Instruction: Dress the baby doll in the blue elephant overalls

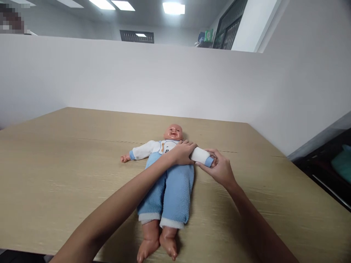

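A baby doll (178,190) in a white and blue fleece outfit lies on its back, head away from me and bare feet towards me. My left hand (184,151) rests across its chest, fingers curled over the shoulder at the top of the right-side sleeve. With thumb and fingers, my right hand (219,166) holds that arm at the blue cuff (209,161), so the white sleeve (199,155) stretches out between my hands. The doll's small hand there is mostly covered by my fingers. Its other arm (144,149) lies spread out to the left, untouched.
A wide wooden table (68,175) bears the doll. Behind it rises a white partition (137,76), joined by a wall on the right. Beyond the table's right edge is a dark open space with a teal item (342,162). Part of a person shows blurred at top left.
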`<state>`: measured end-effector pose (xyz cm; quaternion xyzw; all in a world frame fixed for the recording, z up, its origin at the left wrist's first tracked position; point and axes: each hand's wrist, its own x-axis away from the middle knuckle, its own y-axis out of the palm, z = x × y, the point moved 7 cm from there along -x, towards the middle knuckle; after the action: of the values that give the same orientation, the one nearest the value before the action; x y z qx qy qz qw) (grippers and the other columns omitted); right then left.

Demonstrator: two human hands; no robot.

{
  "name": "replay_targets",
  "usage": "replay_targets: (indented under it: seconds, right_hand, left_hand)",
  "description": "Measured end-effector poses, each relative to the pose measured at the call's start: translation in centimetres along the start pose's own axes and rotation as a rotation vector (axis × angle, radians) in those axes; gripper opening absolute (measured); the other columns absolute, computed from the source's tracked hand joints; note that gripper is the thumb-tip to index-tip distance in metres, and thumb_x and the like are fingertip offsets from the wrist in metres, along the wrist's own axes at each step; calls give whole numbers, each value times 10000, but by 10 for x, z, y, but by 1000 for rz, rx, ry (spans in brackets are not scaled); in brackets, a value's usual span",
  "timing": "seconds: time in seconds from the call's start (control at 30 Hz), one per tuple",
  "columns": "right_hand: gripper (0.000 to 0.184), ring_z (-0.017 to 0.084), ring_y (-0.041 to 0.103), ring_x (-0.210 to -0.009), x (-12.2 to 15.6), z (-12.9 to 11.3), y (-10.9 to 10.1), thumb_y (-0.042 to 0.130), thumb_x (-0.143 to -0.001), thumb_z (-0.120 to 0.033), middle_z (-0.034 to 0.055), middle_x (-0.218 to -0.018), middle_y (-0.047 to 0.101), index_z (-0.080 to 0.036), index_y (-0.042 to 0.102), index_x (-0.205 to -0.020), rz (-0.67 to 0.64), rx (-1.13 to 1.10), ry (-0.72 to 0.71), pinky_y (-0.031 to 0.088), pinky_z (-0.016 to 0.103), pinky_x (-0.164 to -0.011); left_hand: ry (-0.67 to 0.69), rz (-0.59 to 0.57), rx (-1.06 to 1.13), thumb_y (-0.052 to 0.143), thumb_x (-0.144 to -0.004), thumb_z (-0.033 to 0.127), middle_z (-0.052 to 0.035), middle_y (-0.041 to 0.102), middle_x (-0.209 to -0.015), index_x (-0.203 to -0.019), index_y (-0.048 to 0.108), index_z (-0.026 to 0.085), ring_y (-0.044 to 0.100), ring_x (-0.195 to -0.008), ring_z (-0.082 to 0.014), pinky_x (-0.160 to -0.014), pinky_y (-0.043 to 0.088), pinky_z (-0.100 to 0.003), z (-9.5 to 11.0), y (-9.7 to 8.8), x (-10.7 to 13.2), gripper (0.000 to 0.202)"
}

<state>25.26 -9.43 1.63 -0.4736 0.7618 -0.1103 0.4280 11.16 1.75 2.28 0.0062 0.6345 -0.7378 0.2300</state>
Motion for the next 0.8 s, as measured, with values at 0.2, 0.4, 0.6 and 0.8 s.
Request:
replay_targets:
  seconds: [0.2,0.4,0.6,0.8]
  right_hand:
    - [604,309,727,-1138,6,28,20,372,-1056,-703,110,-1220,776,-253,700,-1292,112,-657,252,572,465,-997]
    - [434,309,690,-1170,22,32,73,508,-1067,-586,114,-1262,746,-277,685,-1314,-147,-462,283,504,525,-1107]
    - [367,311,577,-1330,30,-15,93,520,-1071,-362,135,-1427,658,-257,656,-1395,-345,-218,-45,419,529,-1196]
    - [397,268,638,-1209,20,-21,116,510,-1081,-537,74,-1356,713,-266,677,-1318,-273,-556,212,477,426,-1120]
  left_hand:
    - [-83,155,156,722,-799,267,-117,746,-1123,-1157,684,180,638,-1020,-305,-939,489,-434,-23,2,3,370]
    - [-163,372,641,753,-780,219,-80,789,-1152,-1189,715,164,715,-1020,-268,-940,555,-399,-42,-15,19,414]
    - [-303,557,880,773,-863,377,-110,778,-1303,-1240,735,176,709,-1245,-316,-1149,513,-486,-69,-24,39,429]
    - [-471,764,1155,822,-835,488,-117,710,-1444,-1278,701,185,616,-1398,-315,-1295,369,-495,-95,-29,63,550]
